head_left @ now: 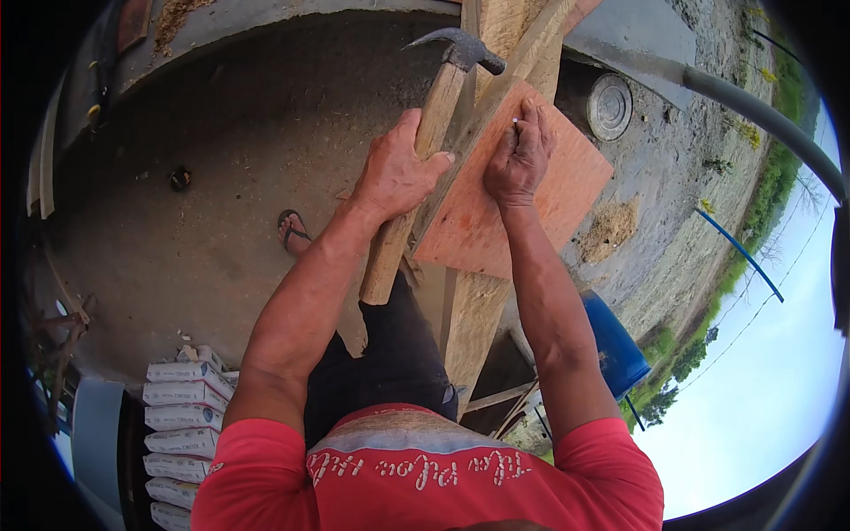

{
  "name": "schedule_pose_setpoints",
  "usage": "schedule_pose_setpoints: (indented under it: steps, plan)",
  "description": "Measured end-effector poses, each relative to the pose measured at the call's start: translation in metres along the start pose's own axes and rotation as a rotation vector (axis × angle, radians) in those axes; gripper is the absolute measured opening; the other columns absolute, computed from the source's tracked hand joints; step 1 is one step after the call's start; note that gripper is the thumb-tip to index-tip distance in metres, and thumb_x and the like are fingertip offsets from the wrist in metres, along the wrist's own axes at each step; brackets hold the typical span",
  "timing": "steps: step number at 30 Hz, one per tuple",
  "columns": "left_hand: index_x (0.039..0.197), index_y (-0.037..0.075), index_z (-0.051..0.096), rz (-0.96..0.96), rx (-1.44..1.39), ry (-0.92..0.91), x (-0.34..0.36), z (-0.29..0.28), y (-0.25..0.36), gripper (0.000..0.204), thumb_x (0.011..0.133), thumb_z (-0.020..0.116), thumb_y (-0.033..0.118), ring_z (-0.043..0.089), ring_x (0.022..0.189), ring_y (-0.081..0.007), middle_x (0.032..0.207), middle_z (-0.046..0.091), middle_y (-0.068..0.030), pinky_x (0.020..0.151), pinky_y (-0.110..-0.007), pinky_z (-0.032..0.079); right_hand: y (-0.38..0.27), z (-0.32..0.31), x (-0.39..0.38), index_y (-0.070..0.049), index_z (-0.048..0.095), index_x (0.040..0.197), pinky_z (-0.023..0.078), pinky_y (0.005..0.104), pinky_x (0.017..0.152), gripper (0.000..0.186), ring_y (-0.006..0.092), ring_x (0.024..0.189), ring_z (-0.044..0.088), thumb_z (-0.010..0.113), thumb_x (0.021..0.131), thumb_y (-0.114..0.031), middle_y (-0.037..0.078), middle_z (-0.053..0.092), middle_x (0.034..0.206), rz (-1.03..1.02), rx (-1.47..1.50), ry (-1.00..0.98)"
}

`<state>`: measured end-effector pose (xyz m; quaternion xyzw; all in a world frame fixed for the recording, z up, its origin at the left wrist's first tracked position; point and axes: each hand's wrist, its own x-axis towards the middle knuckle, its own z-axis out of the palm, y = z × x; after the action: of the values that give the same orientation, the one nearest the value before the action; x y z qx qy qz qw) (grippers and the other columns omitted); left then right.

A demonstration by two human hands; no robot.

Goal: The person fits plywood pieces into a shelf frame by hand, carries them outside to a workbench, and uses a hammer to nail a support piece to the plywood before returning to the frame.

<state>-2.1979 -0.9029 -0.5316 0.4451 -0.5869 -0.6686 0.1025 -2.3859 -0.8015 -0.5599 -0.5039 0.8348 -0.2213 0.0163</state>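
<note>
Fingers [529, 133] of the right hand [517, 168] seem to pinch a small nail [515, 120] on the red board [553, 208] over the long beam [478, 323], the left hand [394, 173] curls round the hammer [440, 102], and the nail looks placed but not yet knocked in.

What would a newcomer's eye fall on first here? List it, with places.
Probably the claw hammer, upright in the left hand at upper middle. Next, just right of it, the reddish board under the right hand. Then likely the bright red shirt across the bottom.
</note>
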Motion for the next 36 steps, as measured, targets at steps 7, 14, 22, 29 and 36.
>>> schedule_pose_setpoints:
  steps: [7, 14, 22, 29, 36]
  plan:
    - [0.119, 0.000, 0.052, 0.027, 0.056, -0.036, 0.004, -0.008, 0.008, 0.045, 0.081, 0.070, 0.014, 0.061, 0.056, -0.0135, 0.076, 0.062, -0.0093, 0.054, -0.032, 0.052, 0.002, 0.001, -0.001, -0.010, 0.057, 0.102, 0.021, 0.0591, 0.112, 0.012, 0.0337, 0.135, 0.044, 0.055, 0.090, -0.012, 0.009, 0.055, 0.139, -0.004, 0.007, 0.002]
    - [0.125, -0.001, 0.049, 0.109, 0.153, 0.018, -0.007, -0.008, 0.009, 0.052, 0.080, 0.070, 0.014, 0.068, 0.079, -0.0295, 0.094, 0.066, -0.0195, 0.072, -0.039, 0.053, 0.002, 0.002, -0.001, -0.010, 0.057, 0.102, 0.022, 0.0577, 0.112, 0.012, 0.0324, 0.135, 0.045, 0.056, 0.090, -0.012, 0.008, 0.056, 0.139, -0.015, -0.004, 0.024]
    - [0.134, -0.001, 0.044, 0.323, 0.307, 0.003, -0.053, -0.013, 0.018, 0.059, 0.081, 0.069, 0.008, 0.065, 0.099, -0.0385, 0.108, 0.064, -0.0248, 0.084, -0.041, 0.051, 0.000, -0.002, -0.001, -0.011, 0.058, 0.104, 0.025, 0.0531, 0.111, 0.016, 0.0308, 0.131, 0.049, 0.062, 0.088, -0.014, 0.007, 0.059, 0.134, 0.063, 0.100, 0.098]
    - [0.133, 0.000, 0.046, 0.276, 0.470, 0.039, -0.066, -0.020, 0.043, 0.058, 0.081, 0.069, 0.008, 0.066, 0.093, -0.0350, 0.105, 0.065, -0.0224, 0.083, -0.039, 0.051, 0.004, 0.003, 0.016, -0.014, 0.070, 0.083, 0.035, 0.0427, 0.093, 0.008, 0.0235, 0.091, 0.058, 0.072, 0.078, -0.020, 0.003, 0.067, 0.093, 0.279, 0.326, 0.320]
    - [0.128, 0.000, 0.051, 0.168, 0.556, 0.024, -0.064, -0.030, 0.066, 0.052, 0.079, 0.066, 0.008, 0.066, 0.081, -0.0261, 0.097, 0.065, -0.0183, 0.076, -0.036, 0.052, 0.002, 0.007, 0.045, -0.019, 0.074, 0.084, 0.030, 0.0393, 0.091, 0.010, 0.0191, 0.086, 0.056, 0.073, 0.079, -0.028, -0.004, 0.067, 0.084, 0.276, 0.165, 0.296]
